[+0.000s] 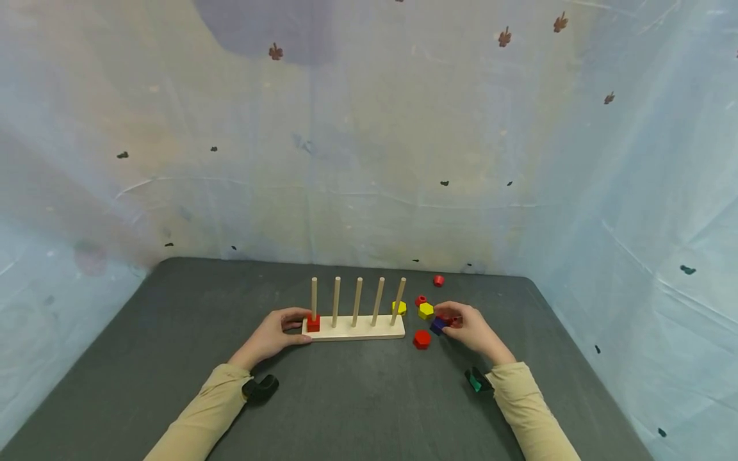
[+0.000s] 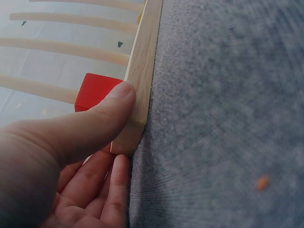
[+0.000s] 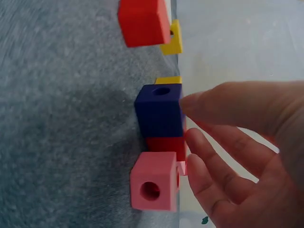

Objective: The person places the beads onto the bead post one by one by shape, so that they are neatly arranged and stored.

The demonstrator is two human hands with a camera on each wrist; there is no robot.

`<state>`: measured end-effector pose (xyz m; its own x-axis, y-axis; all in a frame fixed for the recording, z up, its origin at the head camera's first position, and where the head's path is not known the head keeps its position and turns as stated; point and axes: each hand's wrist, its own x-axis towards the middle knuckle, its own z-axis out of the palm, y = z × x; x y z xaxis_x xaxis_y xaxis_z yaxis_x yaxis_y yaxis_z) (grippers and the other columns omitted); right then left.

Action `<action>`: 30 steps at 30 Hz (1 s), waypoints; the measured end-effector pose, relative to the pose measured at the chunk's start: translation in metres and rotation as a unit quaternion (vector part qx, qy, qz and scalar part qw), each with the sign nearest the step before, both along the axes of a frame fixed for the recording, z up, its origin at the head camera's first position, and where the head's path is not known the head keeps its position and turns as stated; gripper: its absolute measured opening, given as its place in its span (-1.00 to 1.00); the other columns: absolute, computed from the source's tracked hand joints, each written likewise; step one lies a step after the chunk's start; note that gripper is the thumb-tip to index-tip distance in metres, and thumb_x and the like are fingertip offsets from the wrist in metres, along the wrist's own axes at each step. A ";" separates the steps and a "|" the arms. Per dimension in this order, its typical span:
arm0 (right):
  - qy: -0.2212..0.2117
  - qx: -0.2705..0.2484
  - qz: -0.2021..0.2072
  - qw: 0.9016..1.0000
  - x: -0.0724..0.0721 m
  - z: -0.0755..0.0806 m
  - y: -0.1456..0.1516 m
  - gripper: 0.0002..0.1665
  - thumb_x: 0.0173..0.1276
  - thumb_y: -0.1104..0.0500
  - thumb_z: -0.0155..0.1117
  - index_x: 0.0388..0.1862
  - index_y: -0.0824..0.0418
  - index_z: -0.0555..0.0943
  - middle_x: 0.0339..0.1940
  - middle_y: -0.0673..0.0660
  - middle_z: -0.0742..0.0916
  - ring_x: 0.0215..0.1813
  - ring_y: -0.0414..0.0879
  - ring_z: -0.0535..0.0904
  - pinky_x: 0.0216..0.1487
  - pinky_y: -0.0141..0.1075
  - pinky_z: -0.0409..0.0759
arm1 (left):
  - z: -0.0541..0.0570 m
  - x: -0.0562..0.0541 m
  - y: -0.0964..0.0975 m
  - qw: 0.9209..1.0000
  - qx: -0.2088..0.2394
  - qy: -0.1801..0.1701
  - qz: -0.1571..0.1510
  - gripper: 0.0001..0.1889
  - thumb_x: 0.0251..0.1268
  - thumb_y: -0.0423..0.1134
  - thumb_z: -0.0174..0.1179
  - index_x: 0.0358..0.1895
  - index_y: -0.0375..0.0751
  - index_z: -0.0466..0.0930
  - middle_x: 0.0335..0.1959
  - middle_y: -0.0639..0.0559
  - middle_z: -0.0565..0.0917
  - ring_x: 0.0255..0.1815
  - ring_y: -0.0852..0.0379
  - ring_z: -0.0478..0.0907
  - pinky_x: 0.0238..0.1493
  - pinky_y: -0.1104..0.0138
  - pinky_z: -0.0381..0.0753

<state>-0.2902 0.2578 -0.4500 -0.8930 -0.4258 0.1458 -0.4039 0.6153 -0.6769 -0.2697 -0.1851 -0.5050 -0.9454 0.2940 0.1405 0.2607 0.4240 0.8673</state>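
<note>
My left hand (image 1: 272, 334) grips the left end of a wooden peg board (image 1: 360, 330), thumb on its front edge and fingers behind. Five upright pegs rise from the board. A red square block (image 1: 313, 323) sits around the leftmost peg, low on the board. My right hand (image 1: 474, 330) is over the loose blocks to the right. Its thumb is at the edge of a dark blue block (image 3: 160, 111) with a hole; the other fingers are loosely bent. A pink block (image 3: 153, 185) and a partly hidden red block (image 3: 164, 143) lie beside the blue one.
A red hexagonal block (image 1: 422, 339) lies right of the board. Two yellow hexagonal blocks, one (image 1: 426, 311) in front of my right fingers and another (image 1: 399, 308) behind the last peg, lie on the grey table (image 1: 357, 403). Small red pieces (image 1: 439, 280) lie farther back.
</note>
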 end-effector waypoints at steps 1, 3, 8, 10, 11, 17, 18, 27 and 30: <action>0.000 0.001 -0.002 1.000 -0.001 -0.001 0.000 -0.53 0.21 0.47 0.27 0.14 0.36 0.54 0.01 0.26 0.66 -0.01 0.12 0.58 -0.04 0.02 0.62 | 0.000 0.000 0.000 1.000 0.000 -0.001 0.001 -0.37 0.03 -0.24 0.46 0.22 -0.29 0.48 0.17 -0.20 0.52 0.16 -0.11 0.48 0.18 0.16 0.51; 0.000 0.003 -0.008 1.000 -0.003 -0.002 0.000 -0.52 0.20 0.49 0.26 0.13 0.34 0.55 0.01 0.25 0.66 -0.03 0.10 0.58 -0.07 -0.01 0.63 | 0.001 0.001 0.000 1.000 0.000 -0.002 0.003 -0.37 0.03 -0.23 0.45 0.22 -0.29 0.48 0.18 -0.20 0.52 0.16 -0.11 0.48 0.18 0.14 0.51; 0.008 0.016 -0.016 1.000 -0.006 -0.004 -0.001 -0.52 0.16 0.52 0.25 0.10 0.31 0.57 -0.01 0.22 0.67 -0.08 0.08 0.57 -0.15 -0.12 0.62 | 0.000 0.003 -0.001 1.000 -0.002 -0.011 0.009 -0.37 0.04 -0.22 0.45 0.23 -0.27 0.48 0.18 -0.20 0.51 0.15 -0.12 0.49 0.16 0.13 0.52; 0.012 0.021 -0.019 1.000 -0.005 -0.005 -0.001 -0.51 0.15 0.52 0.26 0.09 0.30 0.58 -0.02 0.20 0.67 -0.10 0.08 0.56 -0.22 -0.18 0.60 | 0.000 0.003 -0.001 1.000 -0.002 -0.011 0.011 -0.37 0.04 -0.22 0.45 0.23 -0.26 0.48 0.18 -0.19 0.51 0.14 -0.12 0.50 0.16 0.13 0.52; 0.015 0.025 -0.019 0.999 -0.005 -0.005 -0.001 -0.51 0.15 0.52 0.27 0.09 0.29 0.59 -0.03 0.20 0.67 -0.12 0.08 0.55 -0.25 -0.20 0.58 | 0.000 0.002 -0.001 1.000 -0.002 -0.010 0.011 -0.38 0.04 -0.22 0.45 0.22 -0.26 0.49 0.18 -0.19 0.51 0.14 -0.12 0.50 0.16 0.13 0.52; 0.035 0.048 0.006 0.998 -0.004 -0.009 -0.001 -0.51 0.14 0.52 0.31 0.06 0.24 0.60 -0.07 0.13 0.66 -0.17 0.03 0.51 -0.29 -0.23 0.55 | -0.002 0.001 0.000 1.000 0.003 -0.005 0.008 -0.39 0.02 -0.23 0.46 0.20 -0.25 0.51 0.17 -0.18 0.52 0.14 -0.10 0.50 0.17 0.12 0.52; 0.038 0.051 0.010 0.998 -0.004 -0.009 -0.002 -0.52 0.14 0.52 0.32 0.05 0.23 0.60 -0.08 0.12 0.67 -0.17 0.02 0.51 -0.28 -0.23 0.55 | -0.003 0.001 0.000 1.000 0.004 -0.006 0.008 -0.39 0.02 -0.23 0.46 0.21 -0.25 0.50 0.17 -0.18 0.52 0.14 -0.10 0.50 0.17 0.12 0.52; 0.056 0.062 0.030 0.996 -0.003 -0.009 -0.003 -0.52 0.09 0.55 0.33 0.02 0.27 0.61 -0.10 0.15 0.67 -0.22 0.01 0.48 -0.30 -0.23 0.55 | -0.001 0.003 0.001 1.000 0.002 -0.017 0.018 -0.38 0.01 -0.21 0.47 0.21 -0.21 0.51 0.17 -0.15 0.52 0.13 -0.09 0.50 0.16 0.12 0.52; 0.055 0.064 0.027 0.996 -0.003 -0.008 -0.004 -0.54 0.11 0.51 0.36 0.01 0.25 0.61 -0.11 0.12 0.66 -0.21 -0.01 0.47 -0.29 -0.23 0.55 | 0.001 0.003 0.002 0.999 0.001 -0.021 0.024 -0.38 -0.01 -0.21 0.48 0.20 -0.20 0.52 0.17 -0.13 0.53 0.13 -0.08 0.51 0.15 0.13 0.53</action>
<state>-0.2928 0.2543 -0.4579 -0.8499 -0.4943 0.1824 -0.5059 0.6686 -0.5451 -0.2668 -0.1833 -0.5041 -0.9636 0.2477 0.1005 0.2030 0.4332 0.8781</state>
